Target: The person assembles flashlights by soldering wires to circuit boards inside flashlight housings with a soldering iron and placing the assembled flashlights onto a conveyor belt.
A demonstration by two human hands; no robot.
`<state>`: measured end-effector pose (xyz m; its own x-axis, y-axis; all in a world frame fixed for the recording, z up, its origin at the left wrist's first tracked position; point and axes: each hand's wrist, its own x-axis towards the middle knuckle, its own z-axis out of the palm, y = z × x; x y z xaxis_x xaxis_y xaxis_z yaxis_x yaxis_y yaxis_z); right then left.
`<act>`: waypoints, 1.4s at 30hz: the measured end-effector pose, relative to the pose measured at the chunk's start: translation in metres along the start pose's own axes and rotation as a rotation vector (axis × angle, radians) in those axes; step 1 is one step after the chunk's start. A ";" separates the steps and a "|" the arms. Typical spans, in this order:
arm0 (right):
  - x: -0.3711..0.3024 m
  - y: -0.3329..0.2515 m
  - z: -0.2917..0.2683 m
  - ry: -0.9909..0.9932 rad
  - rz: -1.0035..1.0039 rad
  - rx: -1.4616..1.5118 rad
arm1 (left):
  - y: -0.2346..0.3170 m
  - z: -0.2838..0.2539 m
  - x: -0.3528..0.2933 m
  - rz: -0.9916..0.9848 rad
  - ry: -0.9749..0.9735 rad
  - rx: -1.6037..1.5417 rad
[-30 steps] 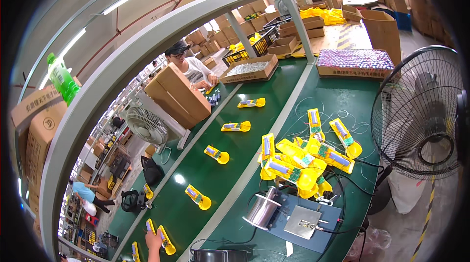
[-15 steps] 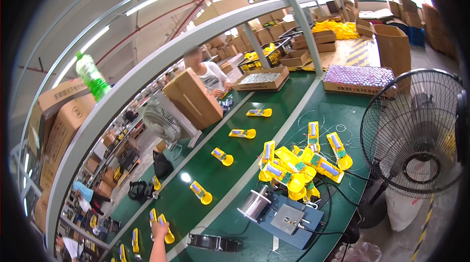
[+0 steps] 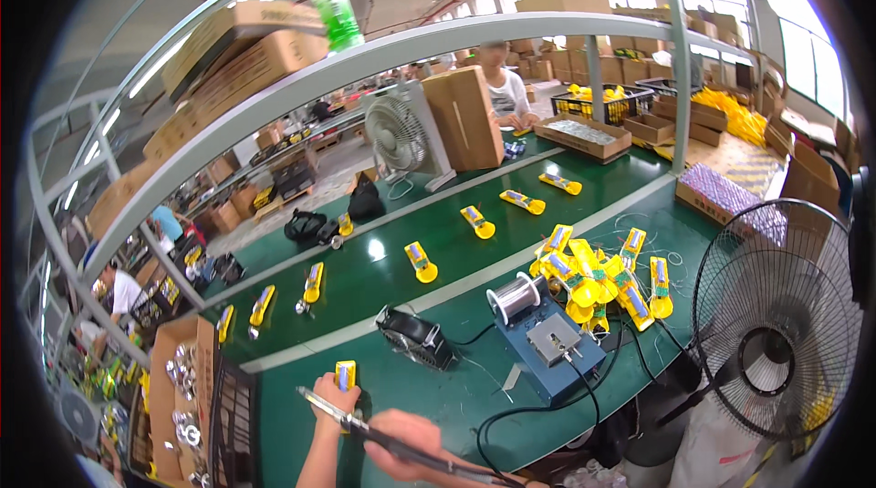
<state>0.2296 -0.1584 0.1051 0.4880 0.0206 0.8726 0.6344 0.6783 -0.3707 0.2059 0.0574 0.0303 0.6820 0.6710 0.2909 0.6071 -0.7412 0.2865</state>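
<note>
Yellow casing is gripped by the left hand; the right hand grasps a soldering iron, best steered clear of the left's bare skin.

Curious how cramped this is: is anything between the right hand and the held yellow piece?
Only the slim tool in the right hand and the left hand holding the yellow piece; the tool crosses in front of that left hand.

Head-worn wide fisheye view, facing down and forward across a green bench; hands close below
</note>
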 end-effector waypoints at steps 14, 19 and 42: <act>-0.042 0.047 0.015 -0.008 0.463 0.142 | -0.139 -0.164 -0.085 0.324 0.000 -2.580; -0.057 0.056 0.016 -0.068 0.476 0.025 | -0.161 -0.151 -0.077 0.331 -0.061 -2.736; -0.040 0.073 -0.017 0.196 0.615 -0.189 | 0.003 -0.090 -0.067 0.216 -0.490 -0.160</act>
<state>0.2663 -0.1224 0.0374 0.8826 0.2166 0.4173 0.2912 0.4450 -0.8469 0.1254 0.0123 0.0939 0.9170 0.3887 -0.0894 0.3892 -0.8231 0.4136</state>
